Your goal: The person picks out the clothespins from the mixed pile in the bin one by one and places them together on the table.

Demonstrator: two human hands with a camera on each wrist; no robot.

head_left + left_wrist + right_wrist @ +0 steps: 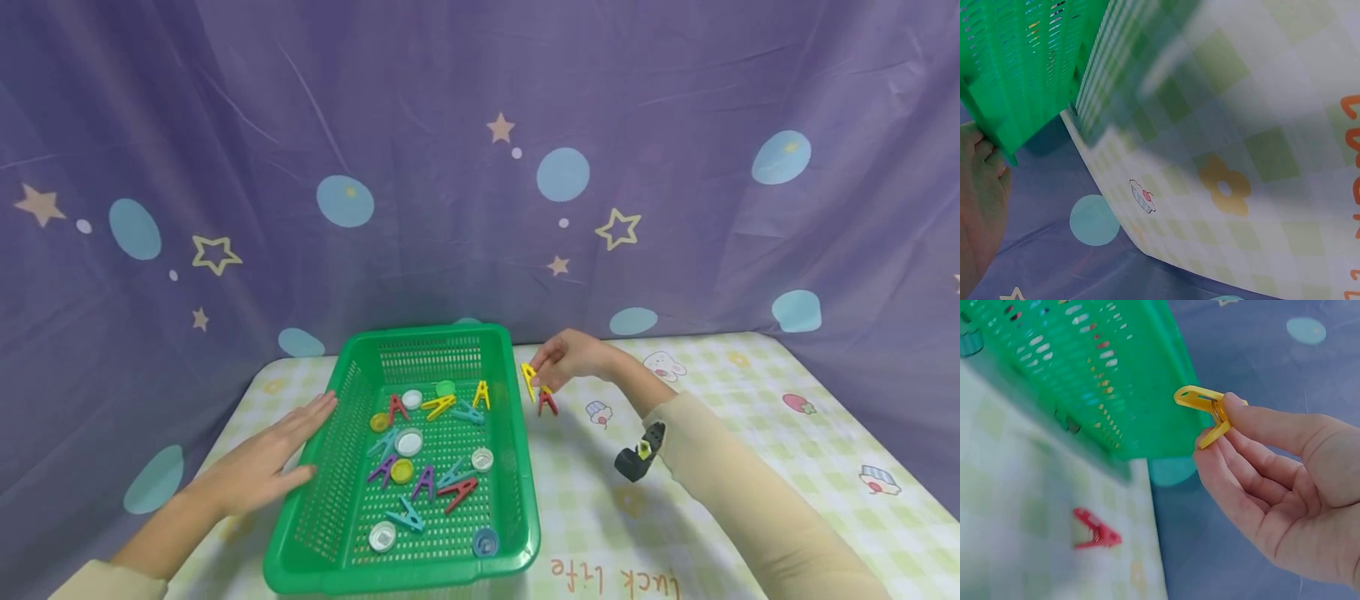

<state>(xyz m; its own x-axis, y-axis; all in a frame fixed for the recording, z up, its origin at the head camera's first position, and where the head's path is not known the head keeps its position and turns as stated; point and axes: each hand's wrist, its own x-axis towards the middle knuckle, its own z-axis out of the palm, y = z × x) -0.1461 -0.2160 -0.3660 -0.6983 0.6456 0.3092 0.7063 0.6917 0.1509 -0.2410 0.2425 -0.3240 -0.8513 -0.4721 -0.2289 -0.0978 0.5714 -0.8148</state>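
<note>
My right hand [572,358] pinches a yellow clothespin [1213,412] between thumb and fingers, just outside the right rim of a green plastic basket [525,467]. Below that hand a red clothespin [547,403] lies on the tablecloth; the right wrist view shows this red clothespin [1097,531] apart from the fingers. With straight fingers my left hand [262,458] rests against the basket's left rim. In the left wrist view, the left hand's fingers [984,150] touch the outer edge of the basket [1022,100]. Clothespins and bottle caps lie scattered in the basket.
Inside the basket are several clothespins, such as a purple one [425,483], and several caps, such as a white one [408,442] and a blue one [485,542]. A checked tablecloth [720,450] covers the table. A purple curtain [450,250] hangs behind it.
</note>
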